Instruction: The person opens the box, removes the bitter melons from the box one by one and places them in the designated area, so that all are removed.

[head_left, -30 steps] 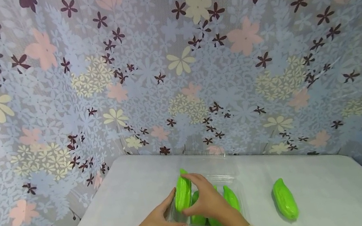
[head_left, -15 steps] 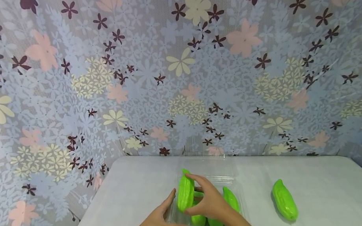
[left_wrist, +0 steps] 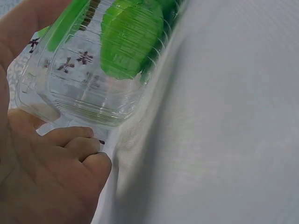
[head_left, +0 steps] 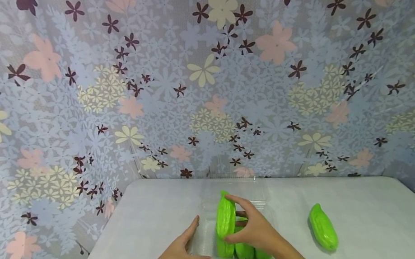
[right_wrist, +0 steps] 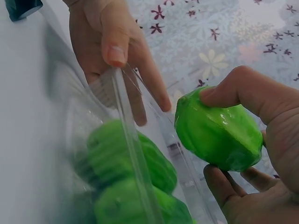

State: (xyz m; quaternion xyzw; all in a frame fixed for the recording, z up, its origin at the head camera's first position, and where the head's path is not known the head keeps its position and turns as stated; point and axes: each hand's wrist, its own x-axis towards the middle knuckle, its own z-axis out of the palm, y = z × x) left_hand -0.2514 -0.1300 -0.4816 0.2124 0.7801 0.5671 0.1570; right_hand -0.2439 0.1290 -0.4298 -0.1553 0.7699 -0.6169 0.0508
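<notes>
My right hand (head_left: 258, 230) holds a bright green, ridged gourd (head_left: 225, 215) between thumb and fingers. It is tilted, above the clear plastic container (head_left: 204, 240), and the right wrist view shows the held gourd (right_wrist: 217, 130) end-on. Inside the container lie several similar green gourds (head_left: 245, 250), partly covered by the right hand. My left hand (head_left: 176, 257) grips the container's left side, the thumb at the near rim and the fingers along the side wall. In the left wrist view, the container's ribbed wall (left_wrist: 88, 88) shows between thumb and curled fingers.
One more green gourd (head_left: 323, 228) lies on the white-covered table (head_left: 369, 212) to the right. The container's clear lid (head_left: 229, 185) stretches behind it. Flower-patterned fabric (head_left: 199, 80) rises behind the table. A dark object (right_wrist: 22, 8) shows in the right wrist view's corner.
My right hand has carried the held gourd rightward, from the container's left side toward its middle. The gourds inside look shifted to the right. My left hand stays at the container's side.
</notes>
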